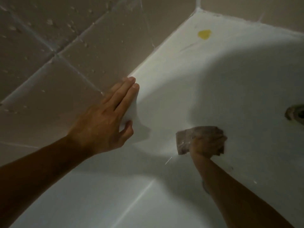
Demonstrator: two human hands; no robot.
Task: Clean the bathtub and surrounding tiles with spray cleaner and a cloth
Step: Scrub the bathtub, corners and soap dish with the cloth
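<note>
A small yellow patch, its nature unclear, lies on the white ledge near the far corner, and a dark metal drain fitting shows partly at the right edge of view.

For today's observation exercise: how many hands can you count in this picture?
2. The left hand rests flat on the bathtub rim; the right hand presses a cloth inside the tub.

Beige wall tiles with pale grout lines, set diagonally in this view and beaded with water drops, meet in a corner at the top right. Dim light; a brighter patch falls across the white surface below them
</note>
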